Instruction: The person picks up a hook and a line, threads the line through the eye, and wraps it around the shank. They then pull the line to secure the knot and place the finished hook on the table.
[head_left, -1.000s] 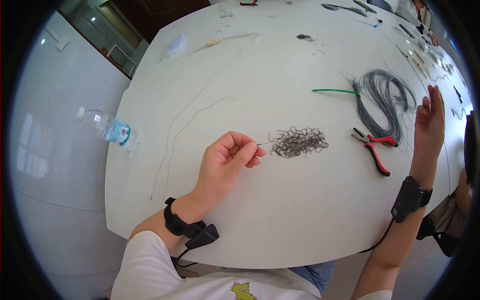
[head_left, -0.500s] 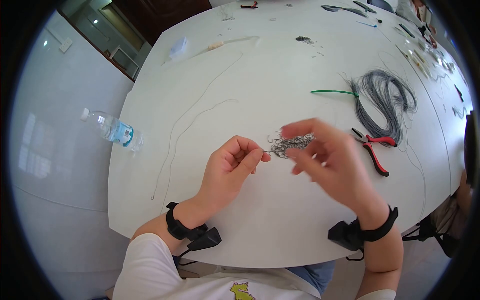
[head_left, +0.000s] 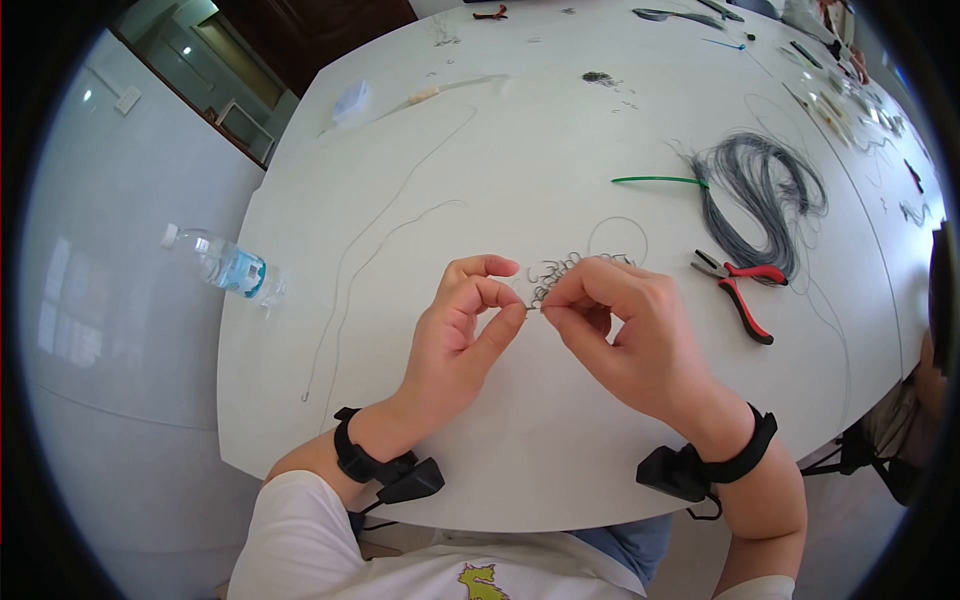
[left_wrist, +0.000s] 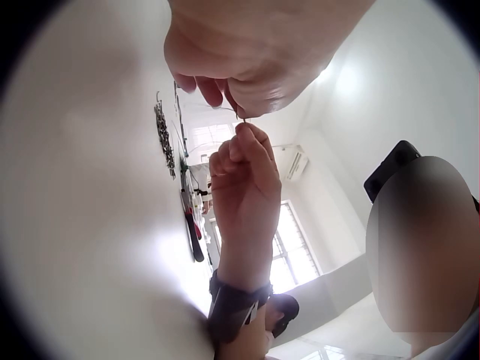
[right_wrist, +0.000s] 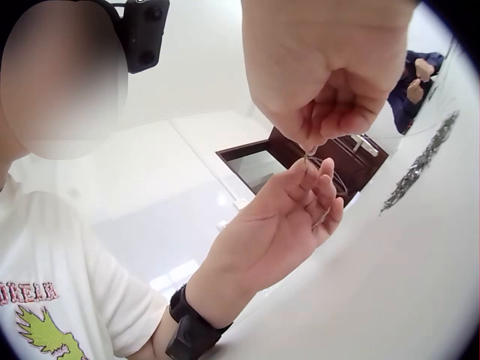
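Observation:
Thumb and forefinger of my left hand (head_left: 450, 335) pinch a small dark fish hook (head_left: 531, 309), mostly hidden by the fingertips. Opposite it, my right hand (head_left: 645, 335) pinches thin fishing line right beside the hook, its fingertips almost meeting the left ones. A loop of the line (head_left: 646, 240) arcs up behind the right hand. Both hands are held above the white table, as the wrist views show. Just behind the fingers lies a pile of fish hooks (head_left: 550, 272), partly covered by the right hand in the head view.
Red-handled pliers (head_left: 742, 300) and a grey bundle of line (head_left: 735, 215) with a green tie (head_left: 655, 180) lie to the right. Two lengths of line (head_left: 345, 260) stretch across the left side. A water bottle (head_left: 225, 262) lies beyond the table's left edge.
My right hand has come in from the far right to meet the left hand and now pinches line there. The left hand keeps its pinch on the hook, its forefinger more raised.

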